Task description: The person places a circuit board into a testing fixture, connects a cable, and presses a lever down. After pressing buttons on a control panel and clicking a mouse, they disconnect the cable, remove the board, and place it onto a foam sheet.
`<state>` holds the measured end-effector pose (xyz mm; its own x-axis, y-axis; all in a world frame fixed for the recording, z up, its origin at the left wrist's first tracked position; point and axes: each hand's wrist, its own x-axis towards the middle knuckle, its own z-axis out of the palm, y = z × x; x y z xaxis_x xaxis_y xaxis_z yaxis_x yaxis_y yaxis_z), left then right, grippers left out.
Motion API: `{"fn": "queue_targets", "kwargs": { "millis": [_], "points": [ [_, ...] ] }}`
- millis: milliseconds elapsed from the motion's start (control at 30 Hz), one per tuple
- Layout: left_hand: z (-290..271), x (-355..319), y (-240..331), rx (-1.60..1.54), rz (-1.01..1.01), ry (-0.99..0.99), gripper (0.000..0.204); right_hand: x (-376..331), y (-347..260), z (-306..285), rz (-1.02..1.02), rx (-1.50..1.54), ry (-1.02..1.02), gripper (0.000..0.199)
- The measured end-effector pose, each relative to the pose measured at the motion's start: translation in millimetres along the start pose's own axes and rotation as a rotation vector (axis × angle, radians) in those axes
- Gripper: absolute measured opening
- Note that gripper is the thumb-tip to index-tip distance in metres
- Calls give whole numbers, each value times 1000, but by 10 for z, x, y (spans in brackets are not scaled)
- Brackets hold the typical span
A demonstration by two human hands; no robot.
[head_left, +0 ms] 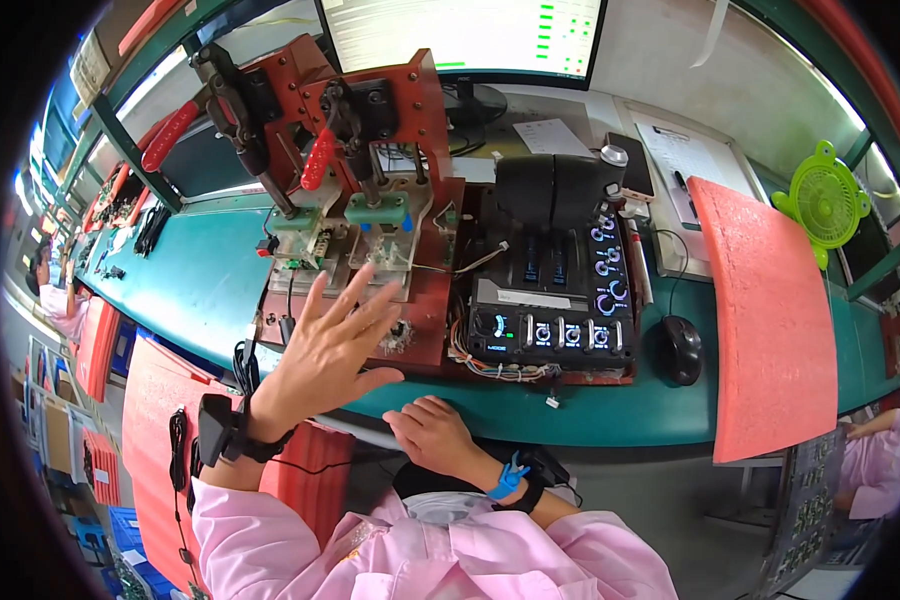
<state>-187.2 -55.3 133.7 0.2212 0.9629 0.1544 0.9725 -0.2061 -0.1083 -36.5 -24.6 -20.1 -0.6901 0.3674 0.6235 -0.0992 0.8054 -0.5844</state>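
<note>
My left hand (332,345) reaches over the front of a red test fixture (425,300), fingers spread and holding nothing. Its fingertips are just in front of the clear plates under the fixture's toggle clamps (345,120); whether they touch is hard to tell. A green circuit board (305,235) sits under the left clamp, and a green block (378,210) is under the right one. My right hand (432,432) is curled closed at the bench's front edge, with nothing showing in it. Right of the fixture stands a black control panel (545,300) with lit knobs and two large levers.
A monitor (470,40) stands behind. Right of the panel are a black mouse (682,350), a pink foam sheet (770,320) and a green fan (825,200). Wires hang at the panel's front. Coiled black cables (178,440) lie on foam at left. Other people sit at both sides.
</note>
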Motion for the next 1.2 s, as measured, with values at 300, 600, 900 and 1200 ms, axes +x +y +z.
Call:
{"fn": "queue_targets", "kwargs": {
  "millis": [300,600,900,1200],
  "points": [
    [-208,-82,355,51,65,-17,45,-23,32,-9,-23,15,-37,17],
    [1033,-400,537,-534,-263,437,26,-217,-58,-725,-3,84,-364,13],
    [1215,-57,597,-689,-285,505,36,749,104,-1718,25,-758,-208,17],
    [1240,-209,553,-803,-255,545,33,1302,173,-1480,136,-933,-831,18]
  ]
}}
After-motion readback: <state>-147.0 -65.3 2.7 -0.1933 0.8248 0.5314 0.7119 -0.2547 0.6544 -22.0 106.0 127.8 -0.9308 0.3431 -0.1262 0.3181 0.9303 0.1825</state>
